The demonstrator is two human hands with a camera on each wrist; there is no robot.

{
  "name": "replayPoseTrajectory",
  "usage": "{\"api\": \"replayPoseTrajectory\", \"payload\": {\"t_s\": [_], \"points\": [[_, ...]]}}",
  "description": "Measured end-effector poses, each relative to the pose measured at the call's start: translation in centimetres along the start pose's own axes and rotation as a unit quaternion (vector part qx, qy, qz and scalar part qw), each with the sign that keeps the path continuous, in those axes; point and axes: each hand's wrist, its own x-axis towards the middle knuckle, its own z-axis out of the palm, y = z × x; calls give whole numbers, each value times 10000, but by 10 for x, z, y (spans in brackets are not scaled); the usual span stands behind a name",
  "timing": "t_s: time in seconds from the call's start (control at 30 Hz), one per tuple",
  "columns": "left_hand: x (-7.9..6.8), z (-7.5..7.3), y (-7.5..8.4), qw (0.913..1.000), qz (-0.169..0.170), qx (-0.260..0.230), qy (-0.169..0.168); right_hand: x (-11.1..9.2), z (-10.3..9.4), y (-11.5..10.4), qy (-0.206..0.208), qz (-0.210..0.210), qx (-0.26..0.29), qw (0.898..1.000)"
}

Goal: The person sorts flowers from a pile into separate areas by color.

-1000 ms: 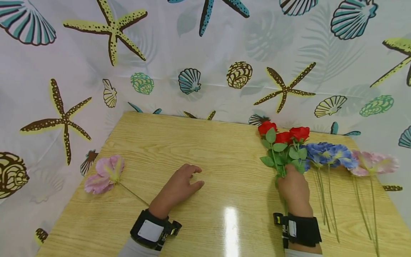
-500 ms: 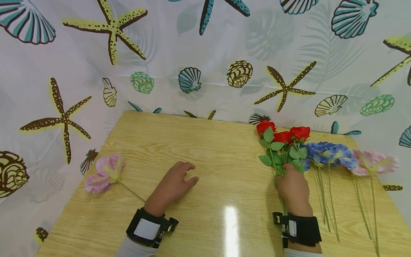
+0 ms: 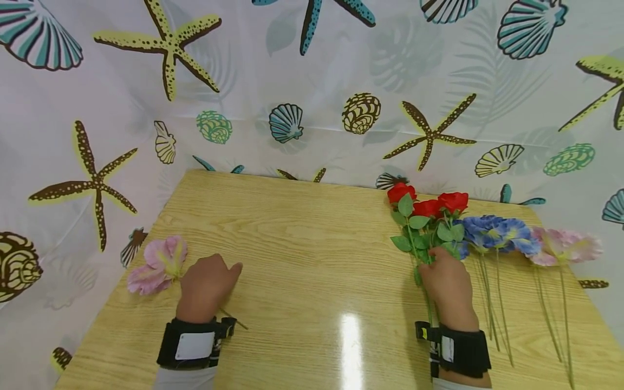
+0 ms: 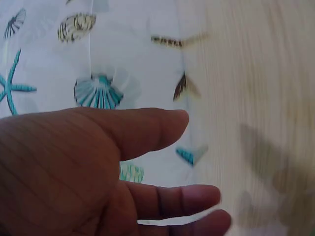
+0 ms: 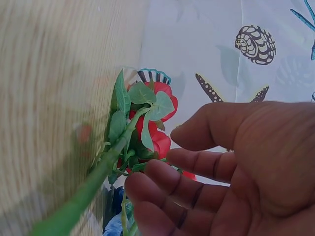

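Observation:
My left hand (image 3: pixel 206 287) is over the stem of a pink flower (image 3: pixel 156 265) on the table's left side, partly hiding it. In the left wrist view its thumb (image 4: pixel 152 130) and fingers (image 4: pixel 189 199) are apart with nothing between them. On the right, my right hand (image 3: pixel 446 287) is at the leaves and stems of three red roses (image 3: pixel 453 201). The right wrist view shows loosely bent fingers (image 5: pixel 157 184), and a thick green stem (image 5: pixel 93 182) running past them, outside the grasp.
Blue flowers (image 3: pixel 497 233) lie right of the roses, with long thin stems toward the table's front. Beyond them lie more pink flowers (image 3: pixel 565 246). A cloth printed with shells and starfish (image 3: pixel 331 65) hangs behind the wooden table (image 3: pixel 312 244).
My left hand has moved left, from the middle of the table to the pink flower's stem. My right hand has stayed at the roses, and the leftmost rose has shifted slightly left.

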Motion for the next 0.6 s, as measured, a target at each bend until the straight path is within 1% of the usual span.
{"api": "replayPoseTrajectory", "payload": {"t_s": [0.07, 0.23, 0.37, 0.47, 0.53, 0.6], "points": [[-1, -6, -7, 9998, -147, 74, -56, 0, 0, 0, -12, -7, 5, 10000], [-3, -21, -18, 9993, -227, 219, -179, 1, 0, 2, -71, 27, 15, 10000], [-9, -38, -23, 9975, -421, 394, -418, 1, -1, 2, -135, 50, 95, 9999], [-13, -47, -26, 9958, -504, 399, -655, 1, -2, 2, -157, 40, 156, 9997], [-15, -48, -28, 9964, -450, 372, -617, 1, -2, 1, -155, 41, 194, 9997], [-13, -44, -30, 9979, -418, 314, -370, 1, -1, 1, -168, 41, 217, 9996]]}}
